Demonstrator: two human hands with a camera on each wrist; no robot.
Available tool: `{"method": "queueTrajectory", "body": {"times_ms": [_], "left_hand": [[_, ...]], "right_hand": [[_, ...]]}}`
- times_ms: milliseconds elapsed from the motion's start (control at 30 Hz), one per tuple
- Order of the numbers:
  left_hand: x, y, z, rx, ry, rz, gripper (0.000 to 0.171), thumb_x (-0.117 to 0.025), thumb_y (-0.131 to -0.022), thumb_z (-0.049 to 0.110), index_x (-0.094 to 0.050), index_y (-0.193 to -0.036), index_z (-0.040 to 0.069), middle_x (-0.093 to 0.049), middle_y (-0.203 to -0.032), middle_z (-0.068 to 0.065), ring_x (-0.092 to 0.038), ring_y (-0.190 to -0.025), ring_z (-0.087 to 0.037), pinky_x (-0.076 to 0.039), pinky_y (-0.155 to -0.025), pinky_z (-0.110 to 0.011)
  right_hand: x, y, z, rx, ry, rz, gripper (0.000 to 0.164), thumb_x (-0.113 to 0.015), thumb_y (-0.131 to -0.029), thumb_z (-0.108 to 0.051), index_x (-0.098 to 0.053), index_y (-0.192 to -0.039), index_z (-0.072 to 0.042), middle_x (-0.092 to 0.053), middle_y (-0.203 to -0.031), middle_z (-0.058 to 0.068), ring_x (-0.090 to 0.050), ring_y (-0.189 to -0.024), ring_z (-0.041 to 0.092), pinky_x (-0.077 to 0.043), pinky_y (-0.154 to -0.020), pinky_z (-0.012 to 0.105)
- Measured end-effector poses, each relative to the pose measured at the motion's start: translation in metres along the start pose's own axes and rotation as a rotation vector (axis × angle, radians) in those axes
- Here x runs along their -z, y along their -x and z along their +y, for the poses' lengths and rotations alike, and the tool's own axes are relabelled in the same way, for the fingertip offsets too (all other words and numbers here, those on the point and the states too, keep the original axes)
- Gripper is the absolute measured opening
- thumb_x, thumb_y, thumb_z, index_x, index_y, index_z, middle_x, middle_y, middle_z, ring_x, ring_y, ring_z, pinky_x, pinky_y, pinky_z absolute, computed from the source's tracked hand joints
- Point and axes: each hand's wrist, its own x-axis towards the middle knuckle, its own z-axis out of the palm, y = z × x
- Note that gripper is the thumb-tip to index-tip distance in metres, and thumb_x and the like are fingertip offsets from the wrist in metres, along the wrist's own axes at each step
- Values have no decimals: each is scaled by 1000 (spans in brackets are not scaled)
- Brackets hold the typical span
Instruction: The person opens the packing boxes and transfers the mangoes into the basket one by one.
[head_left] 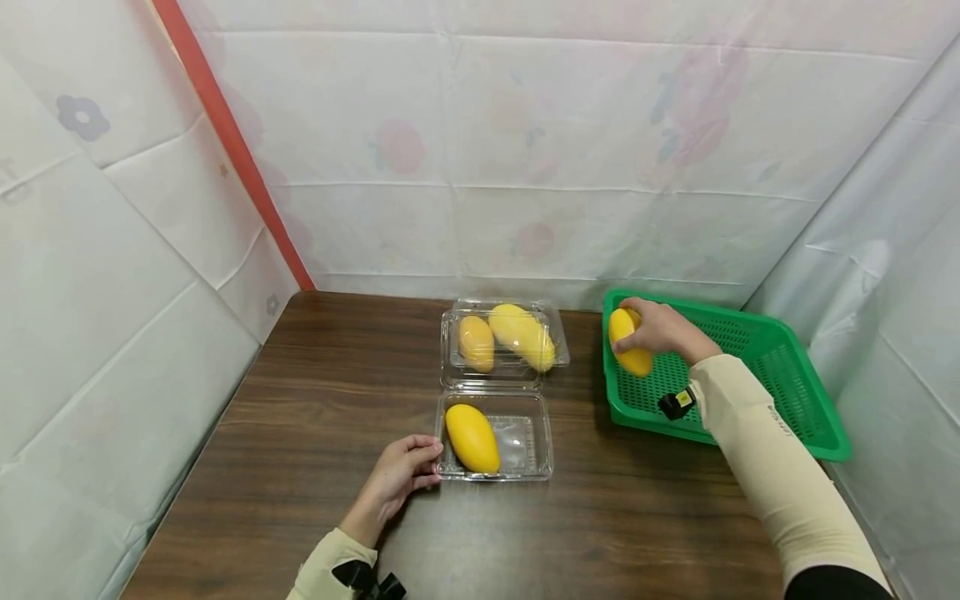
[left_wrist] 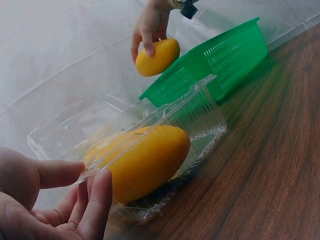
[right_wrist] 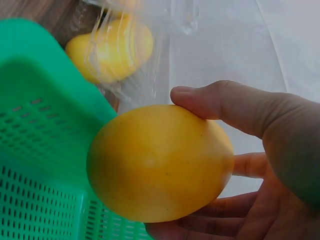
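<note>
A plump yellow mango [head_left: 633, 362] is up in the right hand [head_left: 663, 329], over the green basket's [head_left: 810, 375] left end. Nearer me, the clear box [head_left: 525, 442], left hand [head_left: 401, 477] at its edge, lies open, a second mango [head_left: 472, 439] slanting inside.

the left hand [head_left: 401, 475] is pinching the left edge of an open, clear plastic box [head_left: 528, 442], close to the near corner. one long, smooth yellow mango [head_left: 472, 439] is resting in the box's left side. the clear plastic lid [head_left: 512, 379] is overlapping a second clear plastic box [head_left: 561, 340] behind it, and more yellow mangoes [head_left: 517, 327] are showing through there. the right hand [head_left: 660, 327] is holding another yellow mango [head_left: 634, 362] over the left end of a green plastic basket with little holes [head_left: 783, 375]. the boxes and the basket are sitting on a dark brown wooden table [head_left: 315, 400]. pale sheets with faded pictures [head_left: 585, 142] are hanging behind it.
</note>
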Motion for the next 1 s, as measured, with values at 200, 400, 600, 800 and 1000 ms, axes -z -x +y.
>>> {"method": "queueTrajectory", "body": {"times_ms": [200, 400, 600, 800, 1000], "left_hand": [[-1, 0, 0, -1, 0, -2, 16, -62, -93, 8, -57, -104, -3, -56, -78, 0, -55, -64, -9, -57, -60, -24], [-1, 0, -1, 3, 0, 2, 18, -63, -93, 8, -57, -105, -4, -57, -78, 0, -55, -64, -9, -57, -60, -24], [1, 2, -1, 4, -8, 16, 20, -64, -93, 9, -57, -106, -4, -57, -78, -1, -55, -64, -10, -57, -60, -24], [0, 1, -1, -1, 0, 16, 21, -64, -92, 10, -58, -106, -4, -57, -79, -1, -55, -64, -10, -56, -61, -24], [4, 2, -1, 2, 5, 9, 18, -63, -93, 9, -58, -105, -3, -57, -79, -1, -55, -65, -10, -56, -61, -24]], "right_hand": [[4, -4, 12, -20, -23, -14, 81, -70, -87, -33, -29, -148, 1, -52, -126, 29, -60, -98, 34, -54, -74, 37], [2, -14, 29, -53, -29, -49, 83, -69, -88, -33, -25, -149, 4, -49, -128, 33, -60, -98, 34, -56, -75, 42], [-5, -27, 45, -71, -61, -80, 85, -69, -88, -32, -24, -149, 5, -47, -128, 34, -61, -97, 35, -57, -76, 45], [-13, -41, 60, -74, -78, -92, 84, -69, -87, -32, -24, -149, 4, -47, -128, 33, -60, -99, 35, -58, -73, 44], [-27, -49, 65, -79, -80, -124, 82, -67, -88, -30, -24, -150, 4, -47, -129, 33, -62, -98, 35, -58, -72, 42]]}}
